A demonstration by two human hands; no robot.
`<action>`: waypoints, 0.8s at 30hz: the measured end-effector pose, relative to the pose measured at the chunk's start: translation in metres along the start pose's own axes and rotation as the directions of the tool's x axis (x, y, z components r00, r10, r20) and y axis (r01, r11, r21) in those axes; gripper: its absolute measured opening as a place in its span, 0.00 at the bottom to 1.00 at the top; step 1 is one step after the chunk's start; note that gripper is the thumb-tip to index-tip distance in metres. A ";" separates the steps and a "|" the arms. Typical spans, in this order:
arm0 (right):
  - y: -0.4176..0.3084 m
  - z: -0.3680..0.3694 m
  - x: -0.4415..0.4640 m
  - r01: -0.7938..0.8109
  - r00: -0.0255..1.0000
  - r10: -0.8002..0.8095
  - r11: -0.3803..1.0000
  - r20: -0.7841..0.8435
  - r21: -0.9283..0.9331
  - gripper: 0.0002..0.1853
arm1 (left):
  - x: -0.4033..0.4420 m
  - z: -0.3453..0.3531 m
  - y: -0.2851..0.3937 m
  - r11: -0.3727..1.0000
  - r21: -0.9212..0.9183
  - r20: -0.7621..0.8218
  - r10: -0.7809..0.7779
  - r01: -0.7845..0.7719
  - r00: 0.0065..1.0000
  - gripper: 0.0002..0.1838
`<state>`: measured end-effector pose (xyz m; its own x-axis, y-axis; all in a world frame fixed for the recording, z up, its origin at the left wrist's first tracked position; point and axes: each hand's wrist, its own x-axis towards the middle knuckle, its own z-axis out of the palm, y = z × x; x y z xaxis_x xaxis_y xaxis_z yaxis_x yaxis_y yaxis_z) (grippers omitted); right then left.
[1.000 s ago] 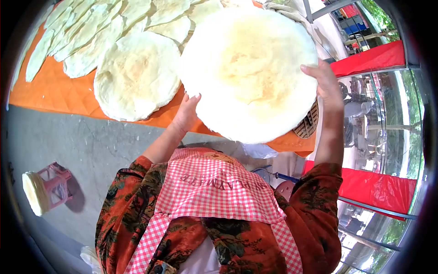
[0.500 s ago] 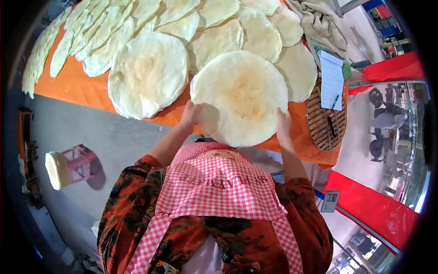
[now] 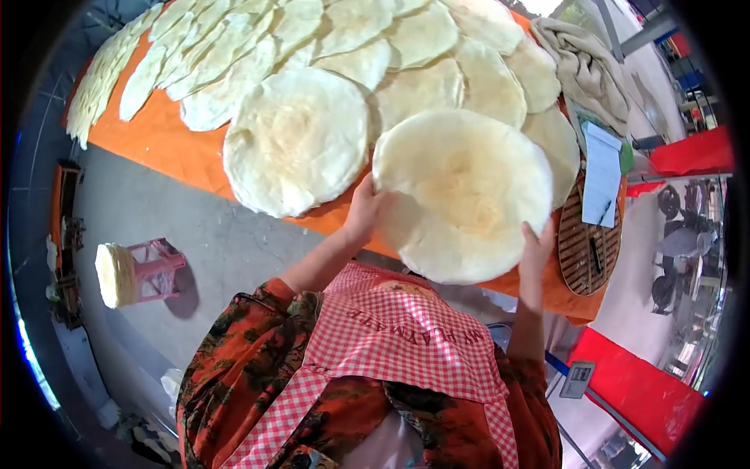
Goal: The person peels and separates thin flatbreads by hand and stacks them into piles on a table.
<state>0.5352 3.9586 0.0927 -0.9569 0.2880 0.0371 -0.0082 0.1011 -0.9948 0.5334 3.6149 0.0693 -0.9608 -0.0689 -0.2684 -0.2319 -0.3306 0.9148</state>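
A large round flatbread [image 3: 465,195], pale with a browned middle, is held between my two hands near the table's front edge. My left hand [image 3: 367,209] grips its left rim, and my right hand [image 3: 537,244] grips the lower right rim. Both hands have their fingers partly hidden under the bread. Just left of it, a stack of round flatbreads [image 3: 297,141] lies on the orange tablecloth [image 3: 172,156]. Behind, many overlapping flatbreads [image 3: 418,94] cover the table.
At the right table end are a slatted wooden board [image 3: 574,250], a notepad [image 3: 601,168] with a pen, and a crumpled grey cloth [image 3: 582,66]. A pink stool [image 3: 160,270] bearing a stack of flatbreads [image 3: 116,275] stands on the floor at left.
The view has shifted, so the table and stool appear further right and lower. The flatbread stays in both hands and looks slightly larger, tilted a little differently.
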 end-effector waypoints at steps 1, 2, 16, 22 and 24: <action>-0.023 0.010 -0.001 -0.016 1.000 0.016 1.000 0.012 -0.019 0.25 | 0.000 -0.006 0.032 0.999 0.029 0.024 -0.046 0.045 0.999 0.21; -0.036 0.023 0.000 -0.005 1.000 0.005 0.999 0.000 0.041 0.26 | 0.004 -0.019 0.055 1.000 0.014 0.017 -0.023 0.023 1.000 0.21; 0.033 0.373 0.019 -0.030 0.938 0.100 0.977 0.333 -0.211 0.18 | 0.040 -0.361 0.092 0.774 0.569 -0.484 0.041 0.279 0.874 0.23; 0.039 0.377 0.011 -0.162 0.940 0.225 0.956 0.258 -0.243 0.15 | 0.027 -0.362 0.059 0.724 0.659 -0.540 0.268 0.203 0.798 0.27; 0.019 0.380 0.017 -0.056 0.945 0.124 0.973 0.303 -0.222 0.16 | 0.028 -0.355 0.066 0.668 0.694 -0.544 0.243 0.268 0.803 0.25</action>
<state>0.4082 3.6042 0.0386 -0.9931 -0.0039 -0.1169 0.1106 0.2937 -0.9495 0.5447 3.2566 0.0150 -0.7454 -0.6477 -0.1577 -0.5177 0.4136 0.7490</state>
